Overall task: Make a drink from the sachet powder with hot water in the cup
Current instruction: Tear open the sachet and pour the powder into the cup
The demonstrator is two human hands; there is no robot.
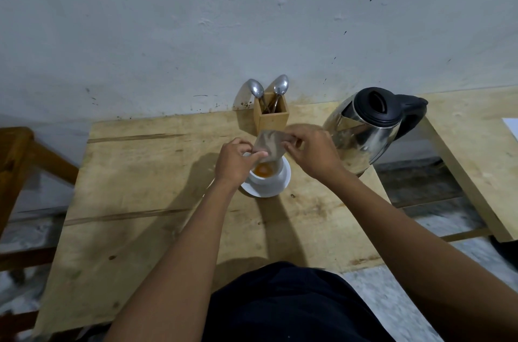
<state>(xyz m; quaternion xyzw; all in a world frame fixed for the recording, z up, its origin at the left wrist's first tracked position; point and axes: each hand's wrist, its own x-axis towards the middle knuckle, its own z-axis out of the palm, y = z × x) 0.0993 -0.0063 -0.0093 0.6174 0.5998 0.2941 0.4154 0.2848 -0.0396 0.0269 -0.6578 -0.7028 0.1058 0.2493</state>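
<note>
Two bare hands held a small sachet tilted above a white cup on a saucer, mid-desk. The left hand pinched its lower edge; the right hand pinched its upper corner, each grip clenched on the packet. Orange-brown powder lay in the cup. The sachet looked light, thin and crinkly, best held by its sealed edges. A steel kettle stood just right of the cup, likely heavy and hot, safest taken by its black handle. Spoons waited in a wooden holder behind.
</note>
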